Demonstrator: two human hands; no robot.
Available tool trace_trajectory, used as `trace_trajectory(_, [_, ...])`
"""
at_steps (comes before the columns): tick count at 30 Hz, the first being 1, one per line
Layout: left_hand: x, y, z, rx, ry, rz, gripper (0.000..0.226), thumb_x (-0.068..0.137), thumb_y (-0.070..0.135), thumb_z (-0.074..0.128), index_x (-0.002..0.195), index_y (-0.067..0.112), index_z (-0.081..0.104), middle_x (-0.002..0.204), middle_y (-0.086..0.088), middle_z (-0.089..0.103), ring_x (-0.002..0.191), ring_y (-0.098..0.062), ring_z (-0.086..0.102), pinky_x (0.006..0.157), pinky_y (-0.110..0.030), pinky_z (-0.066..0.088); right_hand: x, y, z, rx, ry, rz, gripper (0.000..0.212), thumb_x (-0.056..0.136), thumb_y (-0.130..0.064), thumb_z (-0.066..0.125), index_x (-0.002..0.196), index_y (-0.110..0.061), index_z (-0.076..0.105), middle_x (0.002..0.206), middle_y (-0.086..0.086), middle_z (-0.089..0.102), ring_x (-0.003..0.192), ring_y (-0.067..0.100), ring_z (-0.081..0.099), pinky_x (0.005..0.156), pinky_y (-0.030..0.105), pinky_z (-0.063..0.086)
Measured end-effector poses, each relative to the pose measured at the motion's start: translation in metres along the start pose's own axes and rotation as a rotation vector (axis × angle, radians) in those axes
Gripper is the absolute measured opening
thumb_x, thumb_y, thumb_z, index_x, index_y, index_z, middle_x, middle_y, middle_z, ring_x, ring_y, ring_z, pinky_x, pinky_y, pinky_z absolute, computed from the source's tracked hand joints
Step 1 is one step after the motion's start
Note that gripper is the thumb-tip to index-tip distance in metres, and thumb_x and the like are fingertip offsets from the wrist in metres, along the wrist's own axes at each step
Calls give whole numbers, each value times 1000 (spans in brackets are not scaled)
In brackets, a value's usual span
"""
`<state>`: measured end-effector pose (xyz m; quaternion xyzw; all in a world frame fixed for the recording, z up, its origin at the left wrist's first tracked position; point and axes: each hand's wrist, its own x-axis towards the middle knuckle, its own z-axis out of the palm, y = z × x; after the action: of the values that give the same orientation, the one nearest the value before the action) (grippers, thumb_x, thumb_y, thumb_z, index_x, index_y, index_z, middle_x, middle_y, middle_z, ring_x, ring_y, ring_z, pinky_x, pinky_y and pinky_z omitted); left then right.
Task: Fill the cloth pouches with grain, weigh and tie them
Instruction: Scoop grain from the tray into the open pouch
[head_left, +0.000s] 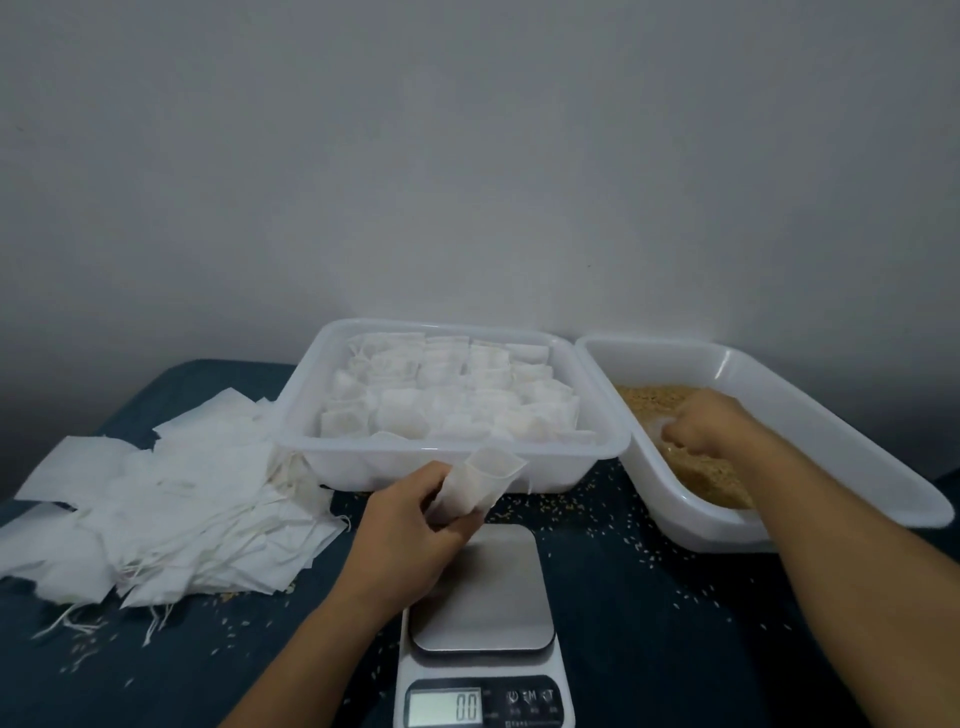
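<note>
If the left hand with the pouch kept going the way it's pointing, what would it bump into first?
Most likely the near wall of the tray full of filled pouches. The left hand points up and away over the scale, and the open pouch it holds already looks close to that wall, though depth is hard to judge.

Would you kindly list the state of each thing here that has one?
Held pouch: mouth open, gripped by left hand.
Right hand: curled in the grain.
Kitchen scale: on, platform bare.
Middle tray: full of pouches.
Flat pouches: piled, unfilled.
</note>
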<state>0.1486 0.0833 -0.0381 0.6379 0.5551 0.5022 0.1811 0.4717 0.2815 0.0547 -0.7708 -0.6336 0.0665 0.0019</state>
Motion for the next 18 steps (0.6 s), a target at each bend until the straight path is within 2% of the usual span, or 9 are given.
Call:
trace_trajectory(3, [1, -1, -1, -2, 9, -19, 21, 84, 28, 85, 88, 37, 66, 85, 18, 71, 79, -4, 67, 64, -13, 47, -1, -4, 6, 98, 6, 30, 29, 97, -29, 70, 89, -2, 73, 77, 10, 69, 63, 25, 61, 63, 33, 53])
trace_trajectory(5, [1, -1, -1, -2, 11, -33, 21, 84, 28, 85, 90, 36, 67, 86, 18, 72, 80, -4, 67, 64, -14, 48, -5, -1, 10, 131, 37, 41, 29, 100, -30, 66, 96, -2, 71, 81, 10, 69, 65, 25, 59, 61, 31, 49])
trace_trajectory(8, [1, 0, 0, -2, 5, -40, 20, 84, 29, 85, 93, 35, 68, 87, 19, 72, 81, -4, 67, 65, -15, 49, -19, 3, 9, 161, 92, 46, 36, 104, -31, 61, 123, 0, 67, 112, 16, 71, 86, 30, 61, 76, 36, 51])
trace_trajectory(10, [0, 1, 1, 3, -1, -45, 20, 84, 29, 85, 93, 34, 68, 86, 19, 71, 80, -3, 67, 65, -17, 50, -28, 5, 6, 194, 138, 34, 38, 105, -30, 60, 128, -1, 66, 119, 17, 70, 98, 34, 65, 85, 40, 53])
trace_trajectory(12, [0, 2, 0, -2, 2, -48, 19, 84, 28, 85, 92, 34, 68, 85, 18, 71, 79, -4, 66, 65, -19, 50, -37, 6, 2, 252, 172, 15, 33, 105, -31, 57, 121, -5, 68, 109, 15, 72, 92, 33, 66, 81, 41, 53])
trace_trajectory(14, [0, 3, 0, 3, 20, -51, 18, 84, 27, 85, 91, 34, 69, 84, 18, 71, 78, -5, 66, 64, -18, 49, -48, 7, 1, 379, 197, -6, 31, 105, -35, 53, 96, -9, 68, 87, 11, 68, 73, 27, 59, 67, 38, 47])
trace_trajectory(16, [1, 4, 0, 8, 36, -60, 19, 84, 25, 84, 89, 34, 68, 83, 18, 71, 77, -6, 65, 63, -16, 48, -61, 5, -1, 505, 227, -44, 39, 104, -41, 53, 76, -13, 59, 74, 7, 61, 63, 25, 52, 60, 36, 40])
trace_trajectory(18, [1, 4, -1, -2, 47, -82, 18, 84, 26, 84, 89, 33, 69, 84, 17, 71, 77, -7, 66, 64, -18, 50, -74, 3, -5, 592, 257, -106, 37, 103, -45, 56, 82, -16, 64, 78, 4, 66, 68, 26, 60, 62, 36, 44])
